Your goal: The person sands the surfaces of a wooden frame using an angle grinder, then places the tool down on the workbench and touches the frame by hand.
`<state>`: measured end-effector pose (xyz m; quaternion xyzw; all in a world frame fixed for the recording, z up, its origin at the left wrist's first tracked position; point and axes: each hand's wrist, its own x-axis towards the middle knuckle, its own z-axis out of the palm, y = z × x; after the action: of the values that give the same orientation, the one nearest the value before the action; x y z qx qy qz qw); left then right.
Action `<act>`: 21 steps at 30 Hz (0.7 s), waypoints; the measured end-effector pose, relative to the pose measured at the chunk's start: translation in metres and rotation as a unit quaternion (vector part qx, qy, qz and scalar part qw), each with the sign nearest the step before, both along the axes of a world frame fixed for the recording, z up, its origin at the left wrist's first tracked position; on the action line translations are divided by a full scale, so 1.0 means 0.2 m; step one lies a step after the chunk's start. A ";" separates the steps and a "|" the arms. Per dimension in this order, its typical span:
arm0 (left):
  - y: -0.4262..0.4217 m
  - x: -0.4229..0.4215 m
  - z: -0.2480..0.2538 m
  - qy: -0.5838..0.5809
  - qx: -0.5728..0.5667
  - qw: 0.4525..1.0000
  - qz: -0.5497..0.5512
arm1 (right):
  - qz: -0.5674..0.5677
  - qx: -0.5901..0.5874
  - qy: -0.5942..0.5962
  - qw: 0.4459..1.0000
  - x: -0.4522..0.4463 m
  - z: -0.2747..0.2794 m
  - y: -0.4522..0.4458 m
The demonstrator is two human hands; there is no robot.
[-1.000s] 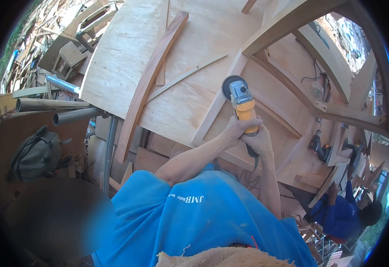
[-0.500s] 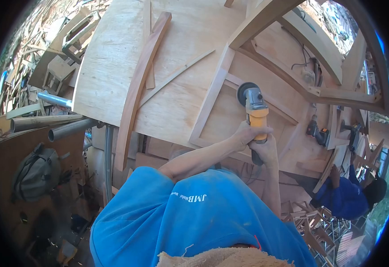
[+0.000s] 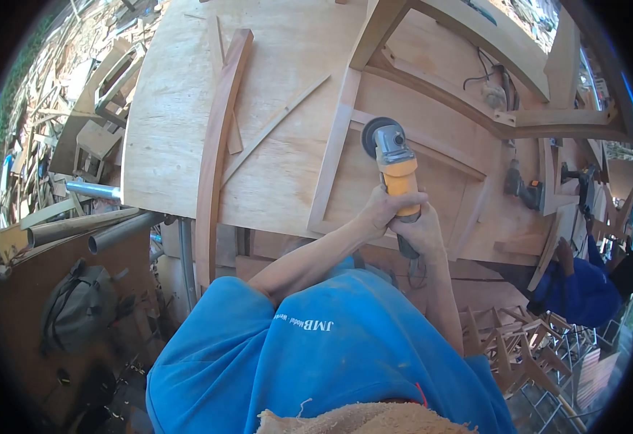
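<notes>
My left hand [image 3: 383, 210] is closed round the yellow body of an angle grinder [image 3: 401, 176], with its thumb side near the middle. Just behind it, my right hand [image 3: 421, 228] grips the dark rear handle. The grinder's dark disc [image 3: 379, 137] points away from me, over a light wooden frame [image 3: 331, 155] lying on the plywood sheet [image 3: 168, 130]. Whether the disc touches wood cannot be made out. A curved reddish beam [image 3: 218, 148] lies to the left, beside a thin strip [image 3: 276, 128].
A raised curved wooden frame [image 3: 439, 94] spans the upper right. Cordless drills [image 3: 525, 189] lie at the right, near a co-worker in dark blue [image 3: 580, 289]. Metal pipes [image 3: 124, 230] and a grey backpack [image 3: 79, 307] are at the left.
The view has turned, shifting the bench leftward. The grinder, still in both my hands, has moved from over the light frame bar to the right of it.
</notes>
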<state>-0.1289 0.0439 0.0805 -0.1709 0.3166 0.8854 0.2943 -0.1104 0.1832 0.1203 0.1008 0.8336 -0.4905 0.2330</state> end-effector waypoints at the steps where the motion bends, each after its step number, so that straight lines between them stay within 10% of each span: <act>1: -0.01 -0.01 0.00 0.002 -0.005 1.000 0.003 | 0.003 0.001 -0.011 1.000 -0.01 -0.01 -0.01; 21: -0.14 -0.09 -0.06 0.008 -0.043 0.999 0.032 | 0.032 0.031 -0.022 0.999 -0.12 -0.06 -0.16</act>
<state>-0.1461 0.0150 0.0677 -0.1864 0.3510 0.8813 0.2557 -0.1352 0.1514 0.1091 0.0919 0.8458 -0.4547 0.2635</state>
